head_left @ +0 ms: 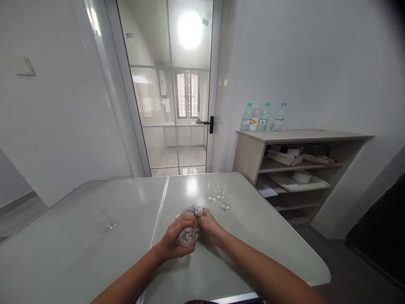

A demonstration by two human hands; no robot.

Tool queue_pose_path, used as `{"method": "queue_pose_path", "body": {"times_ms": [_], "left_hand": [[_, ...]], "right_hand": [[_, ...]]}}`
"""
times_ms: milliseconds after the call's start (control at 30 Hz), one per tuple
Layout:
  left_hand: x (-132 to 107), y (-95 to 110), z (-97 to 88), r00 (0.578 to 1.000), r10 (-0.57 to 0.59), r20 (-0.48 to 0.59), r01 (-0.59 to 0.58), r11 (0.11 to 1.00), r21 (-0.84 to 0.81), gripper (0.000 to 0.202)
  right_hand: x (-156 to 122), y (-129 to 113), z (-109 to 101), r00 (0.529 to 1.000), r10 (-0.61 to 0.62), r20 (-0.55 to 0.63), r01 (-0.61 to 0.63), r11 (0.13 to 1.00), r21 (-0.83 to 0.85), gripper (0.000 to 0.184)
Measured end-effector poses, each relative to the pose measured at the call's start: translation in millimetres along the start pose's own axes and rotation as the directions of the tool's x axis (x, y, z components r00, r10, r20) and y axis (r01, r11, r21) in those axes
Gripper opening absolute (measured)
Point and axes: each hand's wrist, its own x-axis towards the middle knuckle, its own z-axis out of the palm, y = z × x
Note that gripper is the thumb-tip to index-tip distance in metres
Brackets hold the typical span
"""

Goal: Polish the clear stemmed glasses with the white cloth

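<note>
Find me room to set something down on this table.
Bare: between the lone glass and the seam; also between the right forearm and the table's right edge. Crowded: around the three glasses, and where the left hand grips a fifth glass and the right hand a cloth.

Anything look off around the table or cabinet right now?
Nothing looks spilled on the table. In the cabinet, papers seem to jut past the front edge, and a white box sits askew higher up.

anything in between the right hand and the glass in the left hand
Yes, a bunched cloth: the right hand holds it at the far end of the glass, which the left hand grips directly.
</note>
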Motion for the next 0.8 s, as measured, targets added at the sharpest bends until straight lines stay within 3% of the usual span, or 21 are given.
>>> {"method": "queue_pose_path", "body": {"times_ms": [200, 467, 667, 800], "left_hand": [[0.4, -1.5, -0.4, 1.0, -0.016, -0.018, 0.016, 1.0, 0.014, 0.048], [1.9, 3.3, 0.4, 1.0, -0.016, -0.002, 0.016, 1.0, 0.017, 0.048], [3.1, 5.0, 2.2, 1.0, -0.019, 0.004, 0.019, 1.0, 0.021, 0.045], [4.3, 4.8, 1.4, 1.0, -0.023, -0.018, 0.023, 0.999, 0.022, 0.046]], "right_hand": [[0.3, -4.0, -3.2, 0.998, -0.038, -0.045, 0.037, 0.999, -0.023, 0.018], [-1.8, -0.1, 2.5, 0.998, -0.008, 0.066, 0.009, 1.0, -0.012, 0.014], [-0.7, -3.1, -2.5, 0.997, -0.067, -0.032, 0.066, 0.997, -0.031, 0.017], [-0.7, -2.4, -1.3, 0.999, -0.05, 0.002, 0.05, 0.998, -0.024, 0.018]]}}
